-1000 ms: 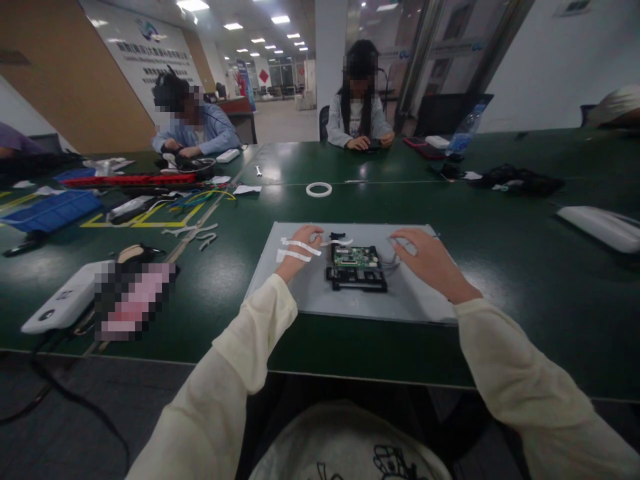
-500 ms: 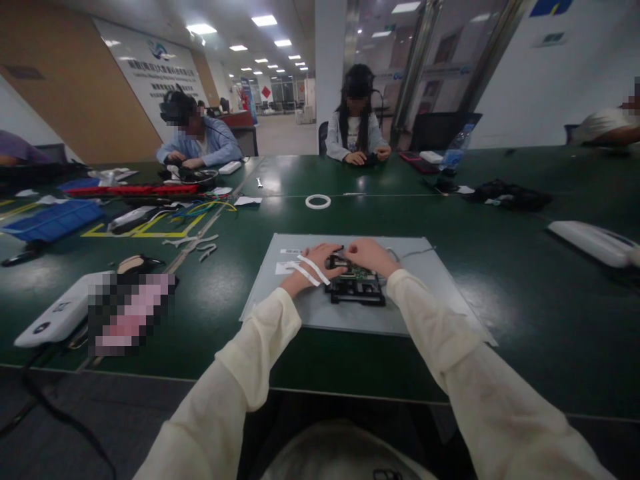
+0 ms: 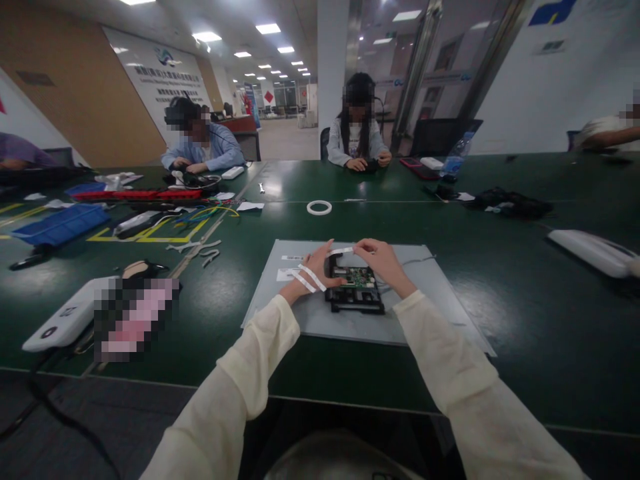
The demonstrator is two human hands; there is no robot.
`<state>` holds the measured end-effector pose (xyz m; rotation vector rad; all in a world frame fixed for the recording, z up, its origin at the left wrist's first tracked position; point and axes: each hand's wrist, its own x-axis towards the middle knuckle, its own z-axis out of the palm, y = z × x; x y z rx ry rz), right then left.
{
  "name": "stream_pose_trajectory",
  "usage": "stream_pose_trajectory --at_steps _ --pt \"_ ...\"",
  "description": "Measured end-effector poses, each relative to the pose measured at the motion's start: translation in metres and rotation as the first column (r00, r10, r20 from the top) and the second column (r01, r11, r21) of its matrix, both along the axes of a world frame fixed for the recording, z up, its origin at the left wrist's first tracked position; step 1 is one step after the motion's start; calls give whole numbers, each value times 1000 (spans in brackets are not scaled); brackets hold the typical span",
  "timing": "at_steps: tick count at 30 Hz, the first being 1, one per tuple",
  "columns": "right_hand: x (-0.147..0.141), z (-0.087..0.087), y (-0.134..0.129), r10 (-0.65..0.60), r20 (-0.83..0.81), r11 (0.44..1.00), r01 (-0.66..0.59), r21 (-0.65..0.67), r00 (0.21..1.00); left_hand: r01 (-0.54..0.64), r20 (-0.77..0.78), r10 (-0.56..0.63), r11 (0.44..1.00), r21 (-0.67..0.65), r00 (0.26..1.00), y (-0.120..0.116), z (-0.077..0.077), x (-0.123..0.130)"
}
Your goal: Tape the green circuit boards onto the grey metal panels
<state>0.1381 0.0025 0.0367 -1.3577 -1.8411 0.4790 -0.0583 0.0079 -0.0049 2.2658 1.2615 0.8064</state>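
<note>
My right hand (image 3: 381, 261) pinches one end of a short strip of white tape (image 3: 343, 251), which stretches left toward the fingers of my left hand (image 3: 311, 272). The left fingers are spread, with the thumb lying over the edge of a black plastic frame (image 3: 356, 309). Two more white strips lie across the back of that hand. A green circuit board (image 3: 361, 277) sits in the frame, below both hands. Under it is a flat grey panel (image 3: 425, 320) with white labels on its left side. A grey cable (image 3: 417, 259) runs behind my right hand.
Beyond the panel lies a white tape roll (image 3: 319, 208). To the left are a white device (image 3: 65, 315), a pink item (image 3: 140, 317) and a blue tray (image 3: 60, 224). Another white device (image 3: 593, 252) stands at right. Other people sit around the green table.
My right hand has lifted slightly from the frame's top edge, and a white tape strip now shows in its fingertips. My left fingers have spread and rise upward. The view has tilted slightly.
</note>
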Motion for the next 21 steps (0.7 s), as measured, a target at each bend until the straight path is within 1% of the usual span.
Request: stream_pose_trajectory --at_steps 2,4,7,11,16,21 --pt "2 -6 2 -3 -30 1000 3 -21 1000 -16 126 17 1000 -6 992 4 4 -2" --pt "2 -12 4 -8 -48 999 6 -43 999 -80 169 81 997 -13 982 7 7 -4" --pt "-2 -20 6 -23 -55 997 19 -69 998 -151 116 149 989 4 982 9 10 -4" --pt "-10 -25 6 -48 -27 996 45 -79 999 -161 30 160 986 45 987 8 6 -3" --pt "-17 -28 5 -100 75 991 106 -79 992 -227 -44 232 969 96 972 9 1 0" --pt "-20 -29 8 -125 168 985 142 -95 978 -297 -107 311 946 127 944 9 -1 2"
